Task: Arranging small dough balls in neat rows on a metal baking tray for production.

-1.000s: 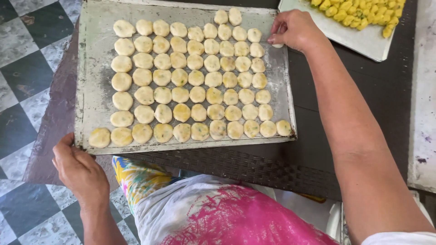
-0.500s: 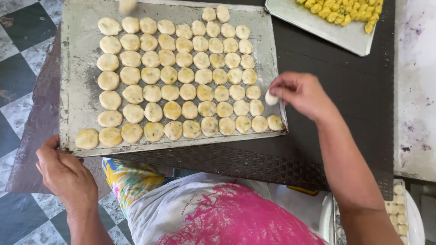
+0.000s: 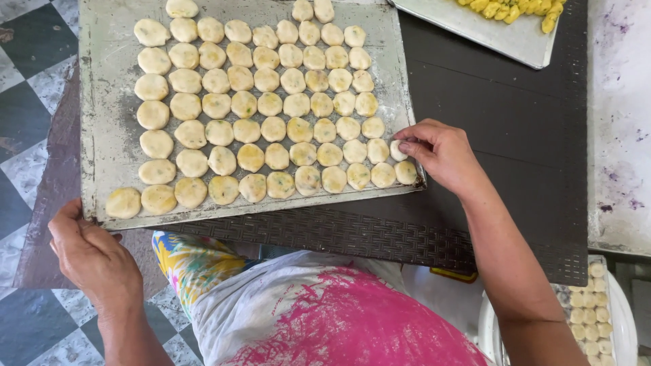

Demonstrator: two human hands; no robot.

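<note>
Right hand (image 3: 444, 154) pinches one small dough piece (image 3: 397, 150) at the flat metal tray's (image 3: 108, 122) right edge (roughly sixty dough rounds (image 3: 251, 157) on it, in rows); left hand (image 3: 91, 254) grips the near-left corner.

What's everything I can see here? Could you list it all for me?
Baking tray: one, grey, floured, on the dark mat.
Dough rounds: dozens, pale yellow, in rows on the tray.
Dark woven mat: one, black, under the tray.
Second tray: one, grey, top right, with yellow pieces.
Round plate of small rounds: one, white, bottom right.
Checked floor: grey and white, left.
Left hand: holds the tray's near corner.
Right hand: fingertips pinch a small dough round at the tray's right edge.
</note>
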